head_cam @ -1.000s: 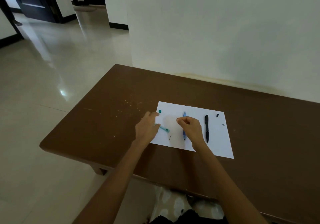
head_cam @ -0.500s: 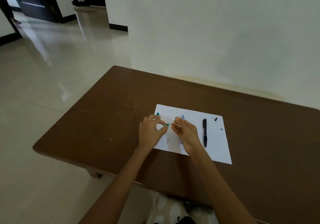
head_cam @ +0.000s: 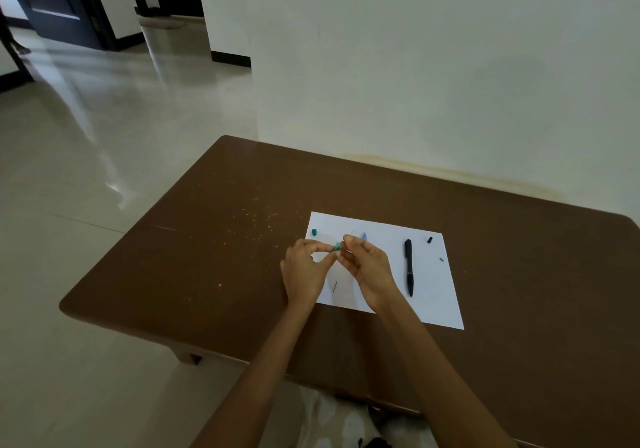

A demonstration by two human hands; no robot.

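Note:
A white sheet of paper (head_cam: 426, 295) lies on the brown table (head_cam: 214, 267). Above its left part my left hand (head_cam: 304, 271) pinches a small green pen piece (head_cam: 336, 247) between thumb and fingers. My right hand (head_cam: 367, 267) meets it from the right and pinches a thin rod (head_cam: 350, 233) whose tip sticks up past the fingers. A blue pen (head_cam: 364, 236) lies mostly hidden behind my right hand. A black pen (head_cam: 409, 267) lies on the paper to the right.
Small parts lie on the paper: a green cap (head_cam: 314, 232) at the top left, a thin dark pin (head_cam: 335, 286) between my wrists, a black bit (head_cam: 429, 240) and a grey bit (head_cam: 441, 259) at the right. A white wall stands behind the table; tiled floor lies to the left.
Both hands have lifted off the paper and come together. My left hand has picked up the green piece and my right hand now holds the thin rod against it.

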